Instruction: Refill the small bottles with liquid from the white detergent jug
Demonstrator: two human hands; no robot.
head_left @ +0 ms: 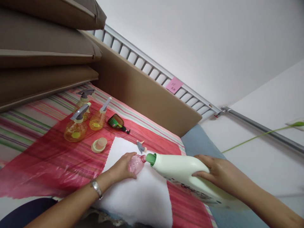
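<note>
My left hand (123, 167) is closed round a small clear pink bottle (137, 164), whose open neck points right. In my right hand (215, 172) is a large pale green detergent jug (180, 164), gripped by its handle and tipped over to the left. The jug's green spout (151, 159) meets the pink bottle's mouth; I cannot make out any liquid between them. Just beyond the bottle lies a grey spray head (141, 146) on the edge of a white cloth (147, 196). Both hands are over this cloth.
Several spray bottles with yellow liquid (75, 130) stand at the left on a red plastic sheet (59, 158). Near them are a dark pump bottle (118, 123) and a round green-rimmed container (99, 145). Stacked cushions (47, 47) rise at upper left; a board (147, 95) leans behind.
</note>
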